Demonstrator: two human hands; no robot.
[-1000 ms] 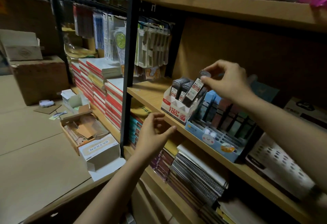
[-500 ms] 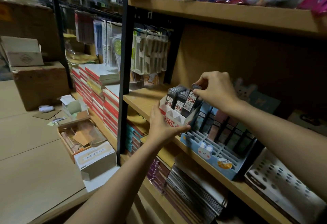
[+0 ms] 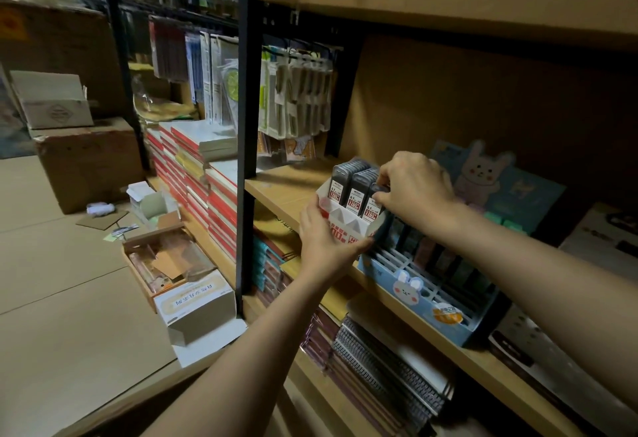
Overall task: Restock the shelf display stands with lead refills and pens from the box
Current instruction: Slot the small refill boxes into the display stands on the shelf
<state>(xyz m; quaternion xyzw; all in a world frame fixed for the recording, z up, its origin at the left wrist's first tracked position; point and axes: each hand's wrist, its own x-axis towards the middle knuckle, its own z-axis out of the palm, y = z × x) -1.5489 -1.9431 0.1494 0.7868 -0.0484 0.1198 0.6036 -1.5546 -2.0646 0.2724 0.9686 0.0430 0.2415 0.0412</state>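
Pinching a dark lead refill case (image 3: 373,202) with my right hand (image 3: 416,188), I set it upright in the right-hand slot of a white and red display stand (image 3: 340,226). My left hand (image 3: 322,238) grips the stand's front. The stand sits on a wooden shelf (image 3: 283,188), touching a blue rabbit-printed pen stand (image 3: 419,290). An open cardboard box (image 3: 162,257) lies on the floor below, to the left.

The room is dim. Wooden shelves (image 3: 448,8) on a black metal frame (image 3: 245,146) fill the right side, with a brown backboard (image 3: 448,98) behind. The floor (image 3: 62,316) is pale tan, laid in large panels with thin seams. Cardboard cartons (image 3: 86,160) stand stacked at the far left against a dark wall.
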